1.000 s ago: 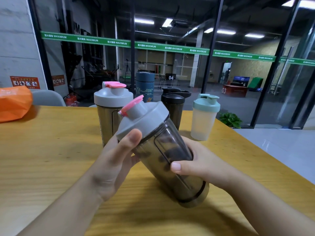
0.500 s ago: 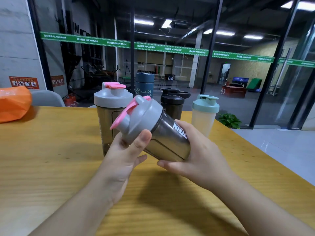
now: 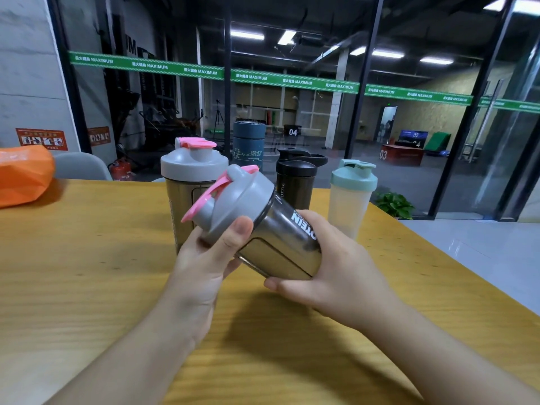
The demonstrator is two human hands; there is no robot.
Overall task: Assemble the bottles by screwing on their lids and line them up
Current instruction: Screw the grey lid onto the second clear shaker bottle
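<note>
I hold a smoky shaker bottle (image 3: 280, 244) tilted to the left above the wooden table (image 3: 87, 273). Its grey lid (image 3: 233, 200) with a pink flip cap (image 3: 210, 197) sits on the bottle's mouth. My left hand (image 3: 204, 267) grips the lid's rim, thumb on top. My right hand (image 3: 330, 267) wraps the bottle's lower body and hides its base. Behind stand a second smoky bottle with grey lid and pink cap (image 3: 190, 171), a black bottle (image 3: 296, 176) and a frosted bottle with a mint lid (image 3: 350, 194), all upright with lids on.
A dark blue cylinder flask (image 3: 248, 144) stands behind the row at the table's far edge. An orange bag (image 3: 23, 173) lies at the far left. The table's right edge (image 3: 438, 252) drops to a pale floor; a potted plant (image 3: 394, 204) sits beyond it.
The held bottle rose off the table and tipped further left. My right hand shifted from its side to its lower body. The lid turned, so the pink cap now faces me.
</note>
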